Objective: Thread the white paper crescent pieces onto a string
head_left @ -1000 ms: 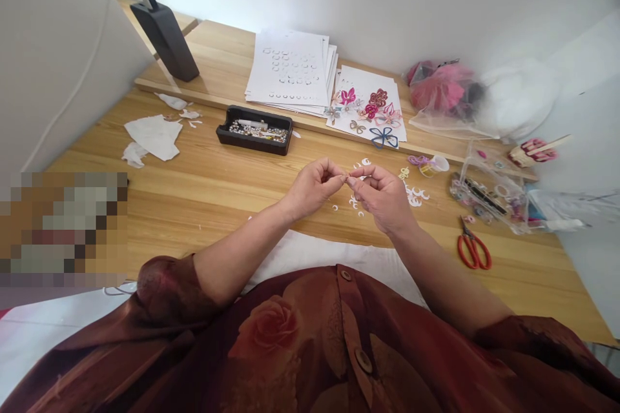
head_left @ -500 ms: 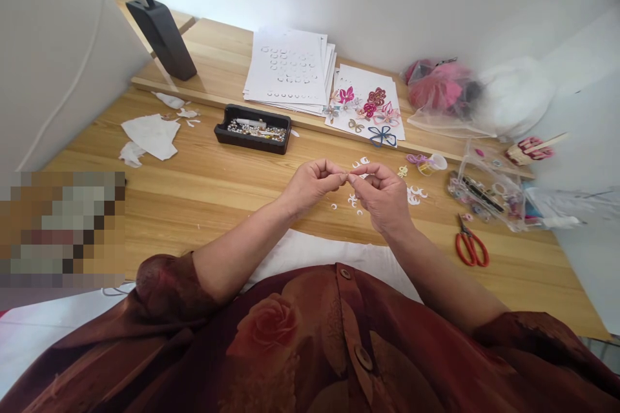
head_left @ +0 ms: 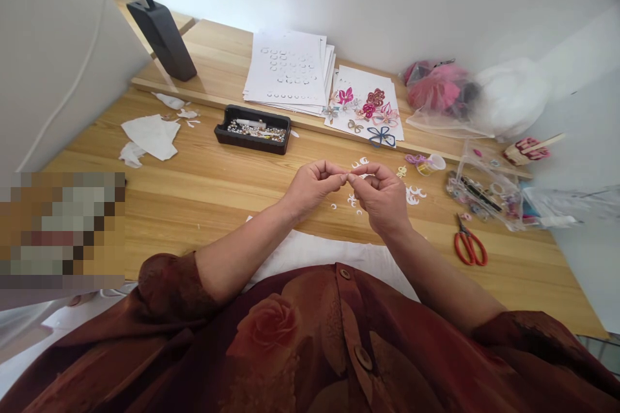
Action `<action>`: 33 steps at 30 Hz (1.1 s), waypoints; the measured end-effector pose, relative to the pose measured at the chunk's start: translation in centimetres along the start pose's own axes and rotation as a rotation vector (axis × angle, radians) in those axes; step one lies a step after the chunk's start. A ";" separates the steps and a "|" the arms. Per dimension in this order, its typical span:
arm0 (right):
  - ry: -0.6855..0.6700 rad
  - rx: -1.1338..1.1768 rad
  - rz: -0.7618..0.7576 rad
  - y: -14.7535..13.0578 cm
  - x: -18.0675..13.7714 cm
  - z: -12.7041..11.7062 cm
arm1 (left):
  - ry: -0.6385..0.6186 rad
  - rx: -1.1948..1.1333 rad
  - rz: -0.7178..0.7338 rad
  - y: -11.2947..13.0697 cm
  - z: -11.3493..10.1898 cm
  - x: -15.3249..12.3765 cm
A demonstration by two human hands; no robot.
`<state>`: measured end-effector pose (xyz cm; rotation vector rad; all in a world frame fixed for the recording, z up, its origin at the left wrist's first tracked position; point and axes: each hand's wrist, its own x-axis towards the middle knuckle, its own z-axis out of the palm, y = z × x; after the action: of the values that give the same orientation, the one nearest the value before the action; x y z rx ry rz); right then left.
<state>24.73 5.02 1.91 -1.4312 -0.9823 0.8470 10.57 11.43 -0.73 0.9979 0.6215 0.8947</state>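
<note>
Over the middle of the wooden table, my left hand (head_left: 314,188) and my right hand (head_left: 382,197) meet fingertip to fingertip. Both are closed in a pinch. Whatever lies between the fingertips is too small to make out. Beneath and around the right hand lie several small white crescent-shaped paper cutouts (head_left: 414,194); a few more crescents (head_left: 352,201) rest just below the touching fingers. The right hand hides part of this scatter. A yellow flower-like piece (head_left: 402,171) sits just beyond the right hand.
A black tray (head_left: 252,143) of beads stands behind the left hand. Paper sheets (head_left: 285,71) and colourful flower shapes (head_left: 372,110) lie on the raised shelf. To the right are red-handled scissors (head_left: 469,246), a clear box (head_left: 494,187) and a small cup (head_left: 431,164). White scraps (head_left: 152,135) lie left.
The fingertips stay pinched together in nearly the same place. The view has shifted very slightly, and a little more white material shows at the lower left.
</note>
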 end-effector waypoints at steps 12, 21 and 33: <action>0.007 0.044 0.012 -0.2 -0.1 0.4 | 0.041 -0.128 -0.043 -0.2 0.7 -0.2; -0.016 0.041 0.026 -0.4 -0.3 0.3 | 0.083 -0.118 -0.029 0.1 0.6 0.0; -0.036 -0.425 -0.313 -0.8 -1.7 -0.3 | 0.097 0.118 0.106 0.5 0.2 0.2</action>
<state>24.26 3.40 2.67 -1.5604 -1.4312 0.4495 10.66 11.60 -0.23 1.1064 0.7150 1.0141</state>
